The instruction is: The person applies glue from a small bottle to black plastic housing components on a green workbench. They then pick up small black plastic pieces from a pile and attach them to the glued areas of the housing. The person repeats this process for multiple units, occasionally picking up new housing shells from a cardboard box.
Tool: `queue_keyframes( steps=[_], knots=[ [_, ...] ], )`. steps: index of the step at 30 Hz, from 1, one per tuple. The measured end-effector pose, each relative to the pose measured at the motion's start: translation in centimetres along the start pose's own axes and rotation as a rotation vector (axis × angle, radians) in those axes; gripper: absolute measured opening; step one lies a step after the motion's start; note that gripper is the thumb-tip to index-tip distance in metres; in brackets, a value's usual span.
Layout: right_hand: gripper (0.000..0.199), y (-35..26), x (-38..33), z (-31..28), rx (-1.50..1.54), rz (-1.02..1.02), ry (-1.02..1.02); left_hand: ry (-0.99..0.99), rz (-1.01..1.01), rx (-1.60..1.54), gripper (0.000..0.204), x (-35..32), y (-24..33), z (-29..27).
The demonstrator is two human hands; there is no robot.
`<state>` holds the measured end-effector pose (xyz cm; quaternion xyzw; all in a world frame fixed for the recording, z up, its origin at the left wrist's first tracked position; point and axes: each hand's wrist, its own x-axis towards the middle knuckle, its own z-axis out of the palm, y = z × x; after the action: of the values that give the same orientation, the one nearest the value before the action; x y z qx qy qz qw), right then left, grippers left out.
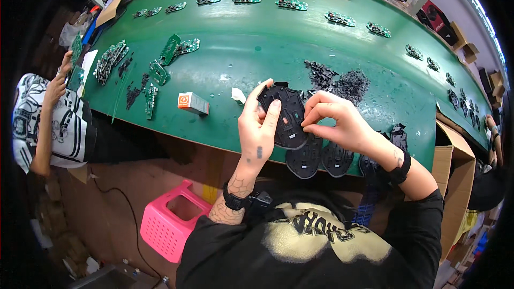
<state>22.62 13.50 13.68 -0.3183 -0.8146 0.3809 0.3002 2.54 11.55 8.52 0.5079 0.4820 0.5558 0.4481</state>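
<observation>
Black mouse base in both hands over green conveyor belt.

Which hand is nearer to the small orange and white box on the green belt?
Left. The left hand grips the black mouse base shell just right of the orange and white box; the right hand pinches at the shell's far side, farther away.

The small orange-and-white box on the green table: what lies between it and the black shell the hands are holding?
Head view: between the box and the black shell lies one small white scrap on the green table.
</observation>
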Motion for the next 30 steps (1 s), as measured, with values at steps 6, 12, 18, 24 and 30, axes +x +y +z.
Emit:
queue_keyframes(
  steps=[6,12,18,24,30],
  knots=[
    [0.013,0.2,-0.2,0.4,-0.066,-0.057,0.004,0.011,0.032,0.016,0.040,-0.3,0.1,0.1],
    [0.014,-0.4,-0.3,0.8,-0.135,-0.027,-0.058,0.053,0.036,0.012,0.040,-0.9,1.1,0.7],
    [0.023,-1.2,1.5,0.0,-0.007,0.239,-0.116,0.048,0.004,-0.148,0.039,-1.5,0.5,0.6],
    [0.018,3.8,5.2,-1.2,-0.287,0.087,-0.008,0.089,-0.062,-0.119,0.038,-2.4,-1.9,-1.7],
    [0.012,6.9,5.4,-0.5,-0.538,-0.122,-0.113,0.068,-0.091,-0.225,0.041,-2.5,-1.9,-2.2]
  ],
)
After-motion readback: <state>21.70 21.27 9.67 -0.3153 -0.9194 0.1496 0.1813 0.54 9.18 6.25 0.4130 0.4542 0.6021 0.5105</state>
